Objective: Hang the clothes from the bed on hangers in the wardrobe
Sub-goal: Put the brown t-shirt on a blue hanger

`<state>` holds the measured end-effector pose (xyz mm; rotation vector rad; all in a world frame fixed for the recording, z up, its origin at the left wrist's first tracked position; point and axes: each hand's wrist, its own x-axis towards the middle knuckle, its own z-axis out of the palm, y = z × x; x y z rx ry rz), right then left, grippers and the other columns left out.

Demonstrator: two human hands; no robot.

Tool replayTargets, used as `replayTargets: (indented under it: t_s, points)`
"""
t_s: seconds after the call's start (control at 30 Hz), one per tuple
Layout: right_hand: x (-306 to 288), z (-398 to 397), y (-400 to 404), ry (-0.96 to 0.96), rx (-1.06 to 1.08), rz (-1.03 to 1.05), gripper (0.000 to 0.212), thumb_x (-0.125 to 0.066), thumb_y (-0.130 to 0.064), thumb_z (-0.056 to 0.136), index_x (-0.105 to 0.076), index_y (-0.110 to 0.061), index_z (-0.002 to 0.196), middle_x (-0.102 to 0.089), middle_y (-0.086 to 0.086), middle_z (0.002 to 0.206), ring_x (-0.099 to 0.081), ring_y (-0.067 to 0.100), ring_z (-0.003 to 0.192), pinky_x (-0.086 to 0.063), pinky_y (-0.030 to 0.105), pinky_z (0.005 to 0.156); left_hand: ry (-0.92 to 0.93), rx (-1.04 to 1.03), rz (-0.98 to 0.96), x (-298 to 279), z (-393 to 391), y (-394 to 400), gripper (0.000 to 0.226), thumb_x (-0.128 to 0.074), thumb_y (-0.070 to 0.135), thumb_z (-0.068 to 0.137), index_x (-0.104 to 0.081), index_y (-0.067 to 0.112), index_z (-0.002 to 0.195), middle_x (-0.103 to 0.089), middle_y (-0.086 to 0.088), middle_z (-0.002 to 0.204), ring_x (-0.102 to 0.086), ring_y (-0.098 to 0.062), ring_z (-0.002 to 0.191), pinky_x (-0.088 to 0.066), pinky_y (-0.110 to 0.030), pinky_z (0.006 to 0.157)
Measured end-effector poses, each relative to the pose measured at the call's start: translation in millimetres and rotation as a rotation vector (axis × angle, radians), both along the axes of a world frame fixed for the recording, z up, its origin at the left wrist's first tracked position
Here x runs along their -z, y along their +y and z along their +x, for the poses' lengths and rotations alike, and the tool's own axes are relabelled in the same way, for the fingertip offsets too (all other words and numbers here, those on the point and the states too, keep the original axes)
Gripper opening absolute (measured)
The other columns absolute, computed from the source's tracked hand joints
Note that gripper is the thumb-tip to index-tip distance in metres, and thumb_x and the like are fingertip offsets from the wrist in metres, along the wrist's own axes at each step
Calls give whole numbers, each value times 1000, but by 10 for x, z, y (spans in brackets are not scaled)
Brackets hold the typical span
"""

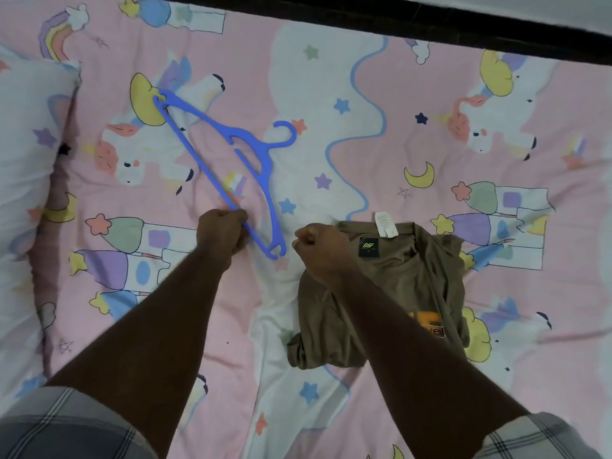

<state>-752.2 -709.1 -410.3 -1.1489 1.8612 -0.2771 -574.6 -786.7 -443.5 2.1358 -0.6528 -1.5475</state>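
Observation:
A blue plastic hanger (231, 150) lies slanted on the bed, its hook pointing to the upper right. My left hand (222, 236) grips the hanger's lower bar near its close end. A brown T-shirt (397, 279), folded and rumpled, lies on the bed to the right, with a black neck label and a white tag showing at its far edge. My right hand (323, 248) hovers over the shirt's left side with its fingers curled into a fist; nothing shows inside it.
The bed (331, 77) is covered by a pink unicorn-print sheet. A matching pillow (29, 154) lies at the left. A dark bed frame edge (430, 21) runs along the far side. No wardrobe is in view.

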Motion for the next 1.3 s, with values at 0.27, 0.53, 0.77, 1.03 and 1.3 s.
replayTargets:
  t_s: [0.27, 0.53, 0.77, 1.03, 1.3]
  points:
    - [-423, -584, -152, -230, 472, -111, 18, -67, -30, 93, -76, -14, 95, -71, -1, 74, -64, 13, 61, -54, 26, 61, 580, 71, -27, -520, -607, 362, 17, -56, -1, 97, -57, 14, 104, -74, -8, 96, -75, -28, 85, -62, -35, 74]
    - [-602, -1612, -170, -556, 866, -175, 44, -70, -33, 92, -56, -13, 129, -75, 4, 103, -66, 18, 78, -50, 32, 71, 487, 413, -70, -736, -1290, 504, 19, -62, 4, 97, -63, 15, 113, -75, -9, 97, -75, -27, 83, -62, -39, 78]
    - [-543, -1827, 61, -622, 708, -179, 16, -62, -20, 99, -67, -11, 111, -75, 6, 99, -72, 23, 84, -56, 34, 67, 486, 376, -83, -764, -1798, 869, 15, -61, 1, 96, -62, 10, 109, -74, -11, 97, -74, -28, 86, -61, -44, 82]
    - [-672, -2086, 37, -652, 480, -133, 21, -54, -18, 103, -67, -9, 118, -71, 9, 97, -65, 17, 74, -55, 28, 62, 586, 198, -101, -777, -2031, 997, 18, -59, 5, 99, -58, 11, 115, -72, -9, 104, -73, -28, 94, -62, -41, 76]
    - [-217, -2249, 438, -77, 293, -2, 10, -68, -4, 77, -76, -11, 77, -73, 4, 70, -70, 20, 68, -61, 38, 75, 442, -87, -214, -545, -2067, 912, 14, -54, -1, 100, -52, 13, 100, -72, -7, 86, -74, -26, 84, -61, -41, 78]
